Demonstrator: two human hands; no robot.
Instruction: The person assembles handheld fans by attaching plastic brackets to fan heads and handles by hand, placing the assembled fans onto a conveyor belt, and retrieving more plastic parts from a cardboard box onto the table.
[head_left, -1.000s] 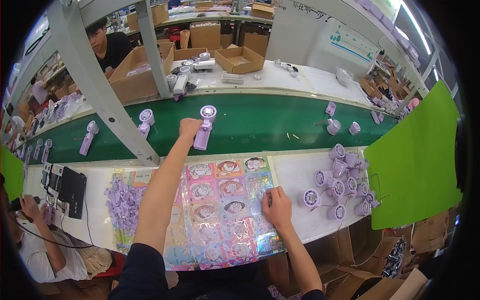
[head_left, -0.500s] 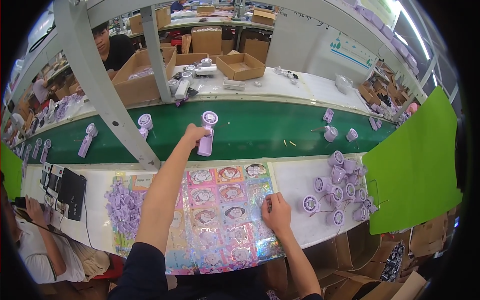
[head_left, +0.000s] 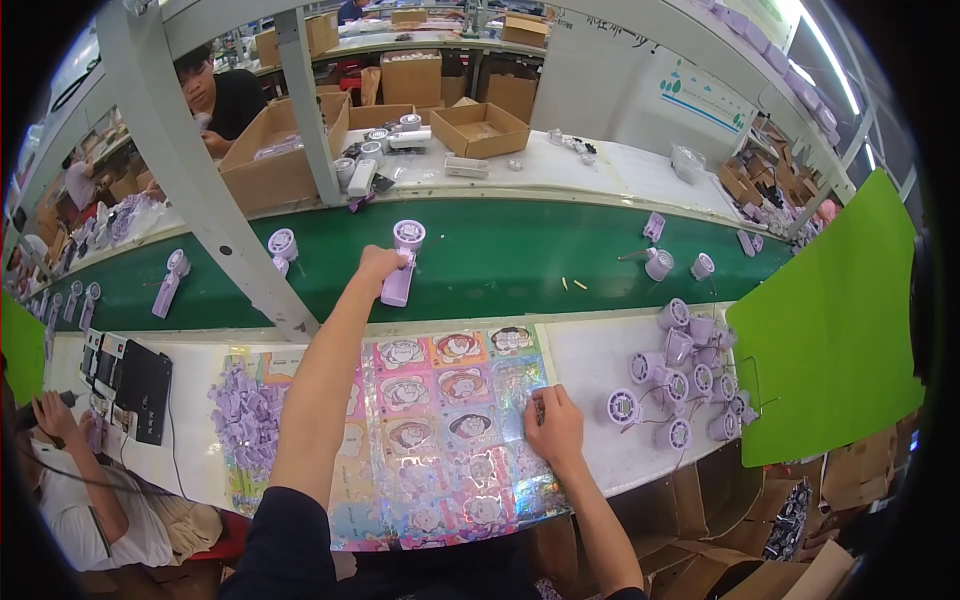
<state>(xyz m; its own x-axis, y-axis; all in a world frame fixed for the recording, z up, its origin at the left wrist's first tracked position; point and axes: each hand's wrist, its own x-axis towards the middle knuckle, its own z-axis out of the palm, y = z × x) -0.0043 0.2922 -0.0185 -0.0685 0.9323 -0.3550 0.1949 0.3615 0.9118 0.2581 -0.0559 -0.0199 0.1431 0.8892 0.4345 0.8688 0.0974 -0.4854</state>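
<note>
My left hand (head_left: pixel 381 262) reaches out over the green conveyor belt, fingers closed round the neck of a lilac handheld fan (head_left: pixel 397 287). The fan lies on the belt with its round head pointing away from me. My right hand (head_left: pixel 554 424) rests on the right part of a colourful, shiny printed mat (head_left: pixel 408 390), its fingers curled in. Whether anything is inside those fingers is hidden. Left of my left forearm sits a heap of small lilac plastic parts (head_left: pixel 246 420). Right of the mat stands a cluster of lilac fan heads (head_left: pixel 678 385) with thin wires.
More handheld fans (head_left: pixel 172 283) lie along the belt to the left, and loose fan heads (head_left: pixel 658 264) to the right. A grey metal post (head_left: pixel 205 190) crosses the view at left. A green panel (head_left: pixel 830 330) bounds the right side. Co-workers sit at far left and across the belt.
My left hand and the handheld fan have shifted slightly left. The other pieces on the belt have moved a little left too. My right hand stays in place.
</note>
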